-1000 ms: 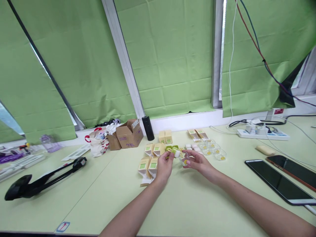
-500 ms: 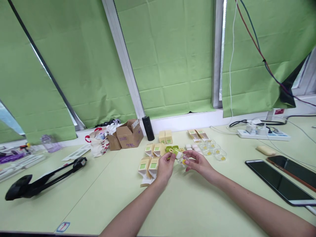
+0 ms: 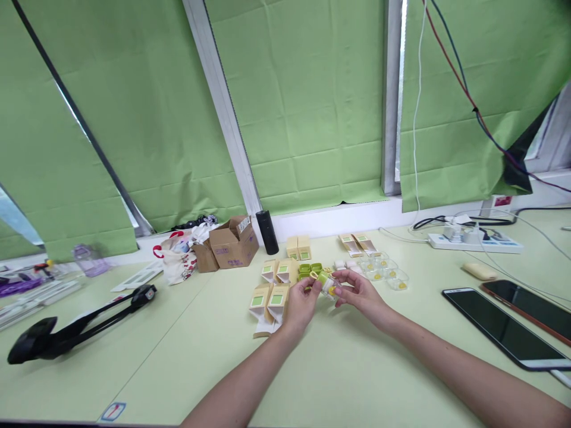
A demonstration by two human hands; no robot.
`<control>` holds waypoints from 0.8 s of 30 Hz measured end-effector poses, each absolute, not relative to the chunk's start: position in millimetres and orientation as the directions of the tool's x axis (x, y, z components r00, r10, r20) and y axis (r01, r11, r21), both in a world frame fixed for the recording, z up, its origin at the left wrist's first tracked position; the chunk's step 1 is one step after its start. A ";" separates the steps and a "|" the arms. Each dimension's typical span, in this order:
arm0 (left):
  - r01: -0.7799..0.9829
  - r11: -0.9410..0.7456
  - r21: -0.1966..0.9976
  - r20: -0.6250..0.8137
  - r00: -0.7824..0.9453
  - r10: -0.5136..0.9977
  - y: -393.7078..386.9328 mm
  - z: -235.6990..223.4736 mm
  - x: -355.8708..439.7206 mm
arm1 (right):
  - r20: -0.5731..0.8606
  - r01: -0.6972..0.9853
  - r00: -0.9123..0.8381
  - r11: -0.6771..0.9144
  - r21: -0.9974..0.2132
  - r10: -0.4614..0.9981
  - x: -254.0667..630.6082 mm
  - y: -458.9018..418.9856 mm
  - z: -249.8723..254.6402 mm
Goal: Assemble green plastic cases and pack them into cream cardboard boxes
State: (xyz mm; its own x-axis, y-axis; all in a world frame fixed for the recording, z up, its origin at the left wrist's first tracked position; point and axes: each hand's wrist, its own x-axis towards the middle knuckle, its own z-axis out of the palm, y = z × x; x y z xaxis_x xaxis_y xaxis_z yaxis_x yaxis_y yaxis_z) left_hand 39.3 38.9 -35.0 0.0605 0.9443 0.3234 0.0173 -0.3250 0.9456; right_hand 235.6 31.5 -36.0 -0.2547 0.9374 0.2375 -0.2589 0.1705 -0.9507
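Between the fingertips of my left hand point(image 3: 303, 300) is a small green case part point(image 3: 322, 277) with a yellow loop. My right hand point(image 3: 357, 291) pinches a clear plastic cover point(image 3: 331, 288) with a yellow spot on it. The green part and a white piece sit at least partly inside the clear cover; how deep, I cannot tell. Just behind my hands lie more green case parts point(image 3: 307, 268), white pieces point(image 3: 347, 266) and several clear covers point(image 3: 386, 267). Beside my left hand stand several cream boxes with green windows point(image 3: 269, 300).
Farther back are more cream boxes point(image 3: 298, 246), opened cartons point(image 3: 358, 244), a black cylinder point(image 3: 267, 232) and a cardboard box point(image 3: 234, 242). On the right lie two phones point(image 3: 504, 324), a beige oval object point(image 3: 480, 271) and a power strip point(image 3: 477, 242). A black strap-like device point(image 3: 84, 324) rests left.
My hands have brought the green part and the clear cover together. The white piece, exposed before, now shows inside the clear cover. Things on the table stay put.
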 end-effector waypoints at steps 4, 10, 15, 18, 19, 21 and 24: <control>0.047 -0.335 0.941 0.332 0.065 0.941 37.2 -35.4 39.4 | 0.236 -0.264 -0.251 0.168 -0.950 0.939 235.9 30.9 -36.2; 0.074 -0.331 0.941 0.328 0.060 0.943 36.0 -36.2 39.7 | 0.242 -0.277 -0.254 0.170 -0.946 0.936 235.9 33.2 -40.0; 0.076 -0.331 0.940 0.328 0.057 0.943 37.7 -38.7 39.0 | 0.248 -0.279 -0.250 0.176 -0.944 0.936 235.3 35.2 -43.7; 0.074 -0.314 0.946 0.311 0.059 0.949 37.7 -38.7 38.8 | 0.255 -0.276 -0.252 0.183 -0.944 0.934 234.8 36.3 -45.2; 0.071 -0.309 0.948 0.305 0.062 0.950 37.4 -38.3 39.0 | 0.257 -0.274 -0.251 0.186 -0.944 0.933 234.6 36.7 -45.6; 0.058 -0.310 0.949 0.305 0.073 0.949 36.7 -37.5 39.4 | 0.261 -0.271 -0.252 0.190 -0.943 0.932 234.2 37.1 -46.2; 0.056 -0.331 0.942 0.324 0.105 0.940 35.9 -37.1 39.8 | 0.261 -0.279 -0.278 0.182 -0.943 0.925 233.4 36.7 -47.1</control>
State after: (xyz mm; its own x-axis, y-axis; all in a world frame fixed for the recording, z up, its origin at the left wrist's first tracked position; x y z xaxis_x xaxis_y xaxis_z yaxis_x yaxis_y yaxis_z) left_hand 39.8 35.9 -37.1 0.1049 0.9401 0.3244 0.0555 -0.3312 0.9419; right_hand 233.4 36.7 -47.1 -0.2779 0.9246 0.2608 -0.2786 0.1822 -0.9430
